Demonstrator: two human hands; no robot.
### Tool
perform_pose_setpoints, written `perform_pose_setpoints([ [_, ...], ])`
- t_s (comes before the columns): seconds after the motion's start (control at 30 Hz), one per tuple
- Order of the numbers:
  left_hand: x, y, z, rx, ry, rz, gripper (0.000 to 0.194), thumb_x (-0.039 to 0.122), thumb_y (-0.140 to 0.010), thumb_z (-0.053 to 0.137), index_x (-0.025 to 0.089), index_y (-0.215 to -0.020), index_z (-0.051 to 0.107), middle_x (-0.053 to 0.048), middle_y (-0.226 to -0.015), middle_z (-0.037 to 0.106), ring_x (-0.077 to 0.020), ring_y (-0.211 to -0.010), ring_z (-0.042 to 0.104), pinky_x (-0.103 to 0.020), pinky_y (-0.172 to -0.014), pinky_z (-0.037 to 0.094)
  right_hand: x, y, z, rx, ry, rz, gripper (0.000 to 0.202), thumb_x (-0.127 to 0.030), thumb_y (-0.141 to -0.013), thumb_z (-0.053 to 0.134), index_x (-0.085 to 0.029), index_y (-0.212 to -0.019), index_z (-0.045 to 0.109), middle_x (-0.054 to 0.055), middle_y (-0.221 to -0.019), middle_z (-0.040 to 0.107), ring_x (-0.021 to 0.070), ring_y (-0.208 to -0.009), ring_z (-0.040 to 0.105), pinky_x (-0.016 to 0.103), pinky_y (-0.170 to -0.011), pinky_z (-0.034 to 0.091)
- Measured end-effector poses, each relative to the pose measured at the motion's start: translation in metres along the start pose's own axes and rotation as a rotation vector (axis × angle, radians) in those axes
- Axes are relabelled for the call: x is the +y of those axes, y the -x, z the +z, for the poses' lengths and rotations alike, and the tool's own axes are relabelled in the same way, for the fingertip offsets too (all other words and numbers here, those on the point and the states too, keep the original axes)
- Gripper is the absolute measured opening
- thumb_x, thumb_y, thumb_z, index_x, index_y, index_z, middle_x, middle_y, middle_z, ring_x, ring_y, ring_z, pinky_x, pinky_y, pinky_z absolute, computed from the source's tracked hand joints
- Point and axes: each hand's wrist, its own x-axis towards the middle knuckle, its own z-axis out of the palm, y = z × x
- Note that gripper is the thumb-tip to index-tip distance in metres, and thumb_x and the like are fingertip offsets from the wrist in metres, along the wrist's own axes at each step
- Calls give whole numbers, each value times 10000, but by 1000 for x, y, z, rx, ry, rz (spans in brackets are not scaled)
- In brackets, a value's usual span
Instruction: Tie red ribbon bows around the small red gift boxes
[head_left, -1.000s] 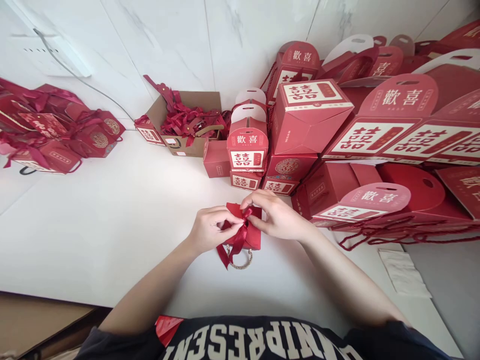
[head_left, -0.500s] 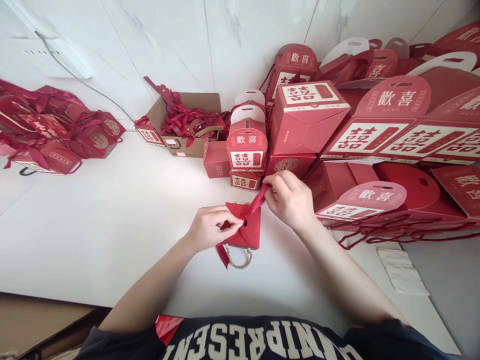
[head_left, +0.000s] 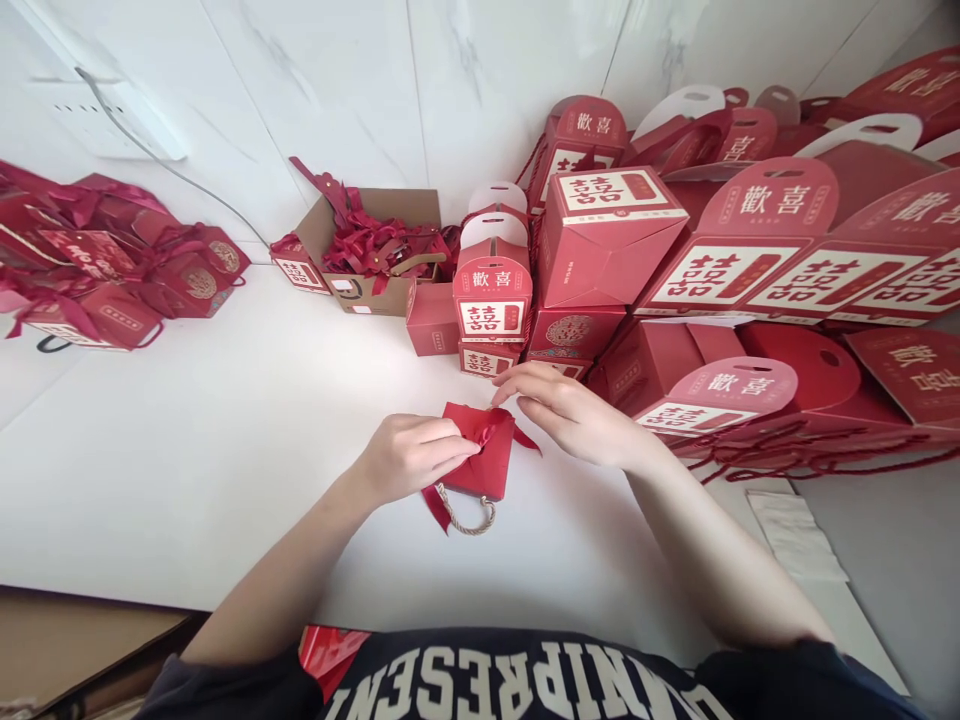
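A small red gift box [head_left: 491, 480] rests on the white table in front of me, a twisted cream rope handle [head_left: 472, 527] hanging from its near side. Dark red ribbon [head_left: 527, 441] passes over its top, one end lying off the right side and another off the lower left. My left hand [head_left: 420, 455] is closed, its fingertips pinching the ribbon at the middle of the lid. My right hand [head_left: 559, 412] hovers at the box's far right edge with fingers stretched out, no ribbon between them.
An open cardboard box [head_left: 390, 292] of ribbons stands by the wall. Stacked red gift boxes [head_left: 750, 270] fill the right side, with red cords hanging over the table. Finished-looking ribboned boxes [head_left: 187, 270] sit at the far left. Folded white paper [head_left: 795, 535] lies at right.
My right hand has let go of the ribbon, which now falls to the box's right side, and its fingers have straightened. My left hand keeps its pinch on the lid.
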Motion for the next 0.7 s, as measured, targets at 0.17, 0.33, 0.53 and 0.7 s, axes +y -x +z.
perform_pose_setpoints([
  [0.17,13,-8,-13,-76,-307,212,172,40,-875,552,164,-955,640,39,-671,668,-86,-544,570,-252,-479,380,19,-20,16,-167,-201,-39,340,-354,-1035,349,-220,-1061,661,67,-1343,542,210,-1316,450,391,-1122,336],
  [0.33,19,-9,-14,-65,-415,303,145,49,-864,553,135,-950,631,18,-692,662,-89,-550,561,-253,-467,371,24,-34,27,-167,-215,-11,399,-468,-1014,375,-192,-1058,659,88,-1299,582,237,-1250,500,401,-1083,366],
  [0.53,19,-7,-12,-64,-462,331,122,82,-877,549,156,-930,630,9,-712,657,-86,-570,565,-246,-489,389,29,-35,21,-172,-205,-66,401,-464,-993,440,-183,-792,643,95,-1315,567,233,-1288,473,399,-1090,340],
  [0.7,19,-10,-12,-13,-432,358,127,93,-882,543,136,-938,648,-1,-704,670,-87,-559,564,-246,-474,388,35,-29,14,-347,-225,-158,306,-433,-776,760,-190,-717,583,88,-1457,468,279,-1378,394,428,-1110,318],
])
